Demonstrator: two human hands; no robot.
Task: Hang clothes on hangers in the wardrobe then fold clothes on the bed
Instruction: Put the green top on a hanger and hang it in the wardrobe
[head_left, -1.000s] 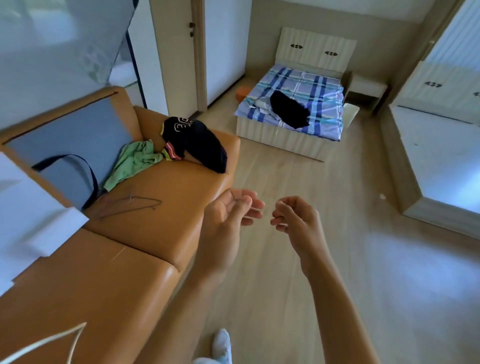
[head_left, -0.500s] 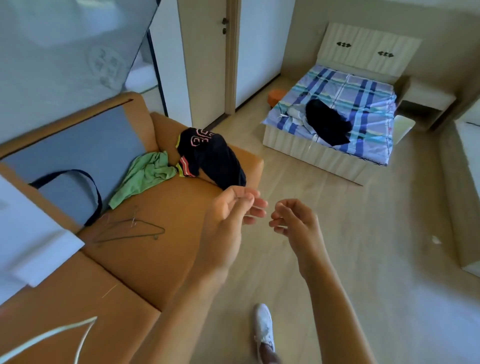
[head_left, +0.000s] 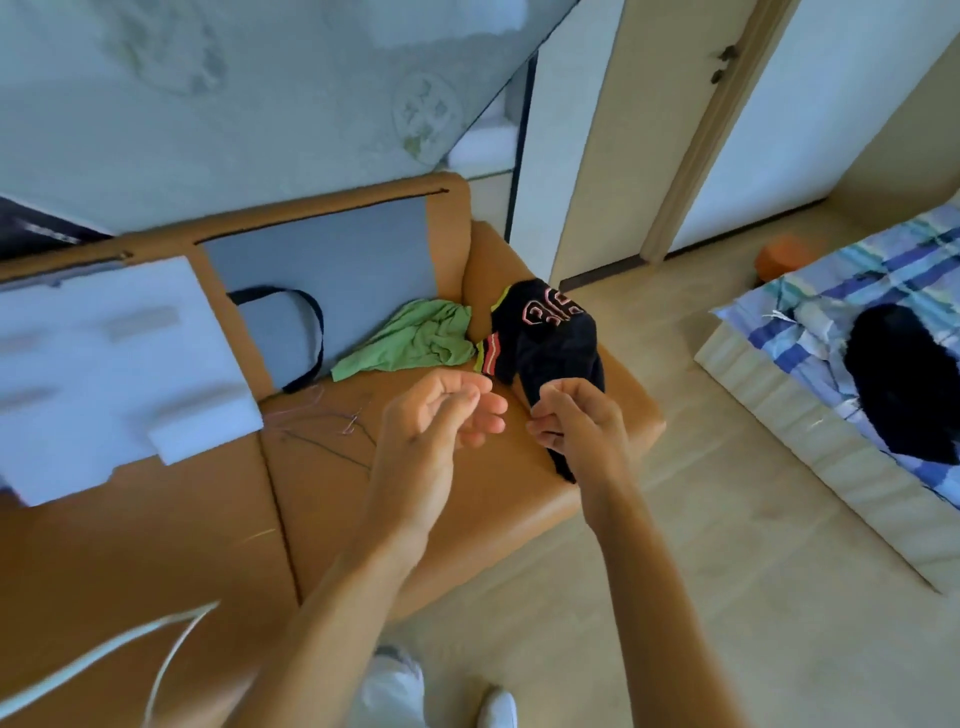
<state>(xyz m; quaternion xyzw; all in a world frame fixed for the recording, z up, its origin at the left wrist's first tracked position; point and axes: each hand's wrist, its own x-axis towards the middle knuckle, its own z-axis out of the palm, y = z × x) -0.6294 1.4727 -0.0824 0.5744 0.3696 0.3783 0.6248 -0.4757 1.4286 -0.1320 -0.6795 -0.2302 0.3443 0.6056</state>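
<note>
Sofa, far end: black jersey over the armrest corner, green garment beside it, wire hanger near the seat's back edge; left hand and right hand empty, fingers loosely curled, apparently reaching to collect clothes.

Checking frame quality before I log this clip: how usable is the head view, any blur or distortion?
Head view: wide-angle bending curves the door frame and bed edge; the thin hanger on the sofa is smeared; both hands stay fairly sharp; light is soft, even, without harsh glare.
</note>
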